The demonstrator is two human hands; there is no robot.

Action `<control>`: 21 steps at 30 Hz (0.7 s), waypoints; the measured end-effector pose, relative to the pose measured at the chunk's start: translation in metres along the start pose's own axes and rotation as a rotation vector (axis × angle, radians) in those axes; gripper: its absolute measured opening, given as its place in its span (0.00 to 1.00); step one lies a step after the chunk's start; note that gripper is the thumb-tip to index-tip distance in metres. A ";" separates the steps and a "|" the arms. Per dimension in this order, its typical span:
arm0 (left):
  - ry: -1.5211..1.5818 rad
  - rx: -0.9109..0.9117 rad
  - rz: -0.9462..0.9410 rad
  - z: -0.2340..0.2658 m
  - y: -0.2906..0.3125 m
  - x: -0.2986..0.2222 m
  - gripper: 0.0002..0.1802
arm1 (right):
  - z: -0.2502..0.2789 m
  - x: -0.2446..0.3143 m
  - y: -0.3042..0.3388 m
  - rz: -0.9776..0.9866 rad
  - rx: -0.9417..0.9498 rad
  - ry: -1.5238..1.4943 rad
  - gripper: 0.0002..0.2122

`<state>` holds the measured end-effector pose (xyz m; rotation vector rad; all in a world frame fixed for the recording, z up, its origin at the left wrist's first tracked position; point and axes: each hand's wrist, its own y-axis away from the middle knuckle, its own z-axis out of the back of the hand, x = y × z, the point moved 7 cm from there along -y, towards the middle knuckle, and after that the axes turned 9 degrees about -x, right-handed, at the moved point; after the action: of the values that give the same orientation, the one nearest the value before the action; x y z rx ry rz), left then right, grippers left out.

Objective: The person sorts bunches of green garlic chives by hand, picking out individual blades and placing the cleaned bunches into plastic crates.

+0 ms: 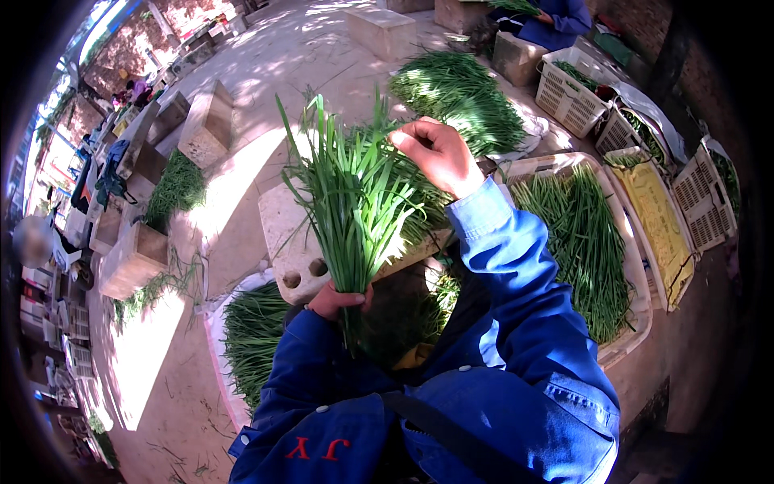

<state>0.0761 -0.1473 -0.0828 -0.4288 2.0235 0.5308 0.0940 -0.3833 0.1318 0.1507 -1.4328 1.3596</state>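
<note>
My left hand (342,300) is wrapped round the lower stems of a bunch of green garlic chives (348,210), held upright in front of me. The long flat leaves fan out at the top, lit by the sun. My right hand (442,156) is at the upper right of the bunch, thumb and fingers pressed together beside the leaf ends. What they pinch, if anything, is too small to make out. Behind the bunch stands a pale block (282,218) with round holes in its near side, with more loose chives (419,218) on it.
To my right a wide pale crate (637,298) holds many chives. Another heap (250,335) lies on a sheet at my left, and a larger pile (459,97) lies ahead. White baskets (572,93), concrete blocks (207,125) and a seated person (556,24) are farther off.
</note>
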 end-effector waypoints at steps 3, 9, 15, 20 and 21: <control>-0.021 -0.001 0.009 -0.001 0.001 -0.001 0.13 | -0.007 -0.011 0.002 -0.148 0.092 0.061 0.18; -0.102 -0.071 0.021 -0.005 0.003 -0.004 0.14 | -0.008 -0.017 0.009 -0.284 0.145 0.044 0.17; -0.100 -0.049 0.031 -0.004 0.001 -0.001 0.13 | -0.008 -0.036 0.014 -0.398 -0.013 -0.266 0.11; -0.064 -0.043 0.035 0.008 -0.001 0.006 0.13 | 0.014 -0.036 0.026 -0.624 -0.146 -1.057 0.09; -0.024 -0.051 0.026 0.007 -0.002 0.005 0.13 | 0.020 -0.032 0.035 -0.650 -0.129 -1.101 0.14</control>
<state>0.0799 -0.1460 -0.0903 -0.4253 1.9980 0.6014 0.0697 -0.4044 0.0916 1.3119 -2.0666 0.5942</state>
